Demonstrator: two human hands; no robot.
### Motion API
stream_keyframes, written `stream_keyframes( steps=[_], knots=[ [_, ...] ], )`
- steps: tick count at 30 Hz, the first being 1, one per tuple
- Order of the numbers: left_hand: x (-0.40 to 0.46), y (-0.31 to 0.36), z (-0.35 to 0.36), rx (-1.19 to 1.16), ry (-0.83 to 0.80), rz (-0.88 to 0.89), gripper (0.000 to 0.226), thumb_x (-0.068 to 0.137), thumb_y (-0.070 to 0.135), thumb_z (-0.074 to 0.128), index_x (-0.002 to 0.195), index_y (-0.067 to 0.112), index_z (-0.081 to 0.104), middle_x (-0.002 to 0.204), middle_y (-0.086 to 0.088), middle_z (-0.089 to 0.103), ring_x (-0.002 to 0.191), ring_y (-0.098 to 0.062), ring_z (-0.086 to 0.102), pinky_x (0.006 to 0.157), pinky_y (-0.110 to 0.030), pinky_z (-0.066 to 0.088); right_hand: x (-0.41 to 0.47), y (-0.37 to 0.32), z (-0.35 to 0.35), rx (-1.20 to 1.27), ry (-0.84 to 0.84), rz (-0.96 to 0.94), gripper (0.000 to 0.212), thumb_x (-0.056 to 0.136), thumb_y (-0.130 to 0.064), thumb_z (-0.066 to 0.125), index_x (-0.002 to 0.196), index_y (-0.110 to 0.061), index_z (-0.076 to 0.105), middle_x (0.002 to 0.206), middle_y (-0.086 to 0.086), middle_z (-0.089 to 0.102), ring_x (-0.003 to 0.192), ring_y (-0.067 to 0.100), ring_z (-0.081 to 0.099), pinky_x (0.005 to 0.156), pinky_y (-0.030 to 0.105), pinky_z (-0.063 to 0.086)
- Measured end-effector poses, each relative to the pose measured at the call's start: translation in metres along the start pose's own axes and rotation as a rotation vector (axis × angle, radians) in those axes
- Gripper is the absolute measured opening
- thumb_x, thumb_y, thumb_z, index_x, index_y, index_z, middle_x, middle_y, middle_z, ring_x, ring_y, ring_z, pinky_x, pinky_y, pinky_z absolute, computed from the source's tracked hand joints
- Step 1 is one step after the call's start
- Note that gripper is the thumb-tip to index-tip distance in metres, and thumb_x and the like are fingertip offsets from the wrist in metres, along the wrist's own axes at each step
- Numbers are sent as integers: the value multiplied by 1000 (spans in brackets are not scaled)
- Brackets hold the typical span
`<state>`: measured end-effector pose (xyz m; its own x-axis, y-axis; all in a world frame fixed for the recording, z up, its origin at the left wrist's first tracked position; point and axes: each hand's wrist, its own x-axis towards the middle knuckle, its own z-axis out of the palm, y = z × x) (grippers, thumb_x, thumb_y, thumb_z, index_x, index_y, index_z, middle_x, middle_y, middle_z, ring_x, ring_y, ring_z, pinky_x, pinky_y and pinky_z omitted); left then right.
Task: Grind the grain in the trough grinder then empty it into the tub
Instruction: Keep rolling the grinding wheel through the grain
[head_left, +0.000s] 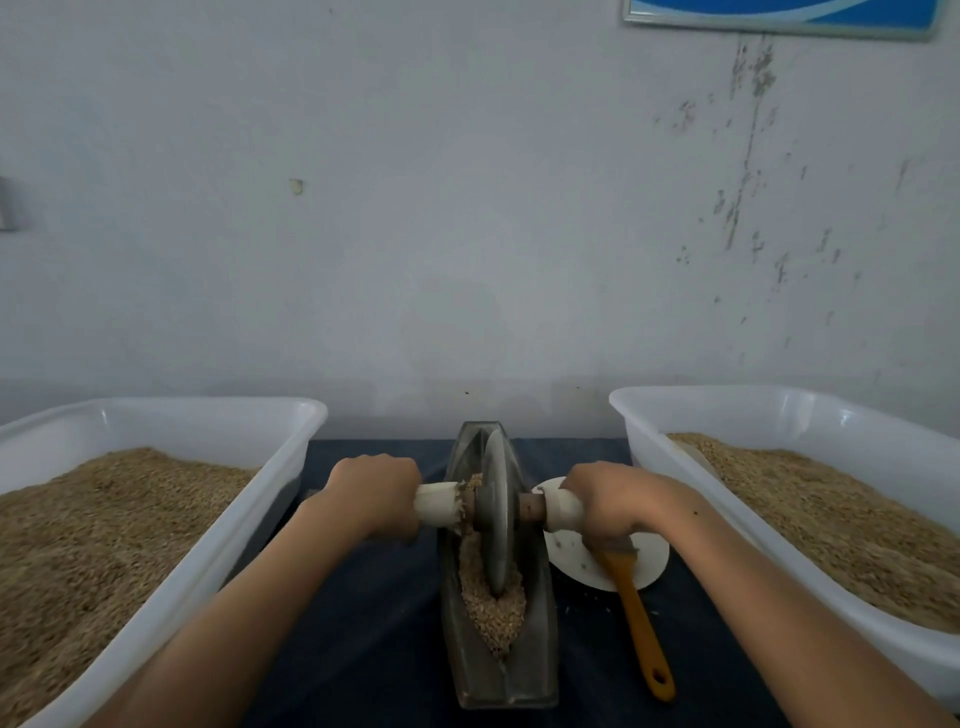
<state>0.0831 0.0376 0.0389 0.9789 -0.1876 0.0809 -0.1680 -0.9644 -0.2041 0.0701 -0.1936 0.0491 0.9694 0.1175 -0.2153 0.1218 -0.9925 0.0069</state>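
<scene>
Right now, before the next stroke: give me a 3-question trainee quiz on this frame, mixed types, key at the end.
1. True or false: both hands grip the handles of the grinding wheel.
2. Multiple choice: the orange-handled brush lies A) in the left tub, B) on the dark cloth right of the trough, its head on the white plate, C) inside the trough.
3. Fill in: the grain in the trough lies mostly on the ____ side of the wheel, near or far?

Key
1. True: left hand and right hand each grip one.
2. B
3. Near
</scene>
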Motion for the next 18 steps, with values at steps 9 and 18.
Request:
stream_keyframes(
  steps=[9, 18],
  knots=[
    [6, 2, 21, -38, 379, -38, 18, 89, 33, 53, 104, 24, 53, 100, 4, 63, 91, -17, 60, 68, -26, 35, 9, -9, 19, -107, 509, -32, 18, 90, -10, 54, 89, -25, 45, 93, -2, 60, 76, 19, 50, 68, 30, 36],
    [3, -7, 3, -67, -87, 14, 44, 76, 37, 70, 115, 22, 59, 103, 1, 64, 86, -16, 57, 70, -29, 41, -2, -6, -5, -89, 45, -19, 41, 78, -14, 71, 116, -20, 58, 93, 0, 59, 85, 17, 60, 75, 29, 50]
  ],
)
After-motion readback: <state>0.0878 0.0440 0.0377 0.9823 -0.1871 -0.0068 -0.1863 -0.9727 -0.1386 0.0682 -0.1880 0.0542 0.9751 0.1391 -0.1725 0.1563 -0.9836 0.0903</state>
